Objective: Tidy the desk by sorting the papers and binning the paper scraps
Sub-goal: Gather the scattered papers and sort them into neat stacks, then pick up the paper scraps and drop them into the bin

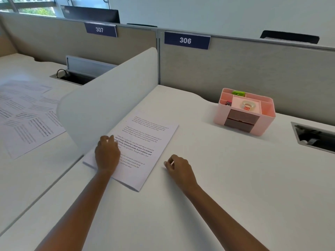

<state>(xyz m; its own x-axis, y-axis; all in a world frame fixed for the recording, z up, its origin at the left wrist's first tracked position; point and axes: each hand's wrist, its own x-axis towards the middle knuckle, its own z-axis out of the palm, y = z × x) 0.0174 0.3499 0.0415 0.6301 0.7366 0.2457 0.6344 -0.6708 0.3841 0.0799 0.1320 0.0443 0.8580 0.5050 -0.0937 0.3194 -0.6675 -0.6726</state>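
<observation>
Steady printed paper stack (143, 147) on table (235, 178) under left hand (107, 154), fingers bent, grip unclear; keep paper scrap (171, 162) pinched in right hand (178, 168) for binning.

Left hand (107, 153) rests on the papers (145, 147); right hand (178, 166) pinches a scrap (171, 162) beside them on the surface (226, 187), pink organizer (244, 113) beyond.

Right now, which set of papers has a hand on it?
The squared stack right of the white divider: the left hand rests on it. The sheets beyond lie scattered, untouched.
</observation>
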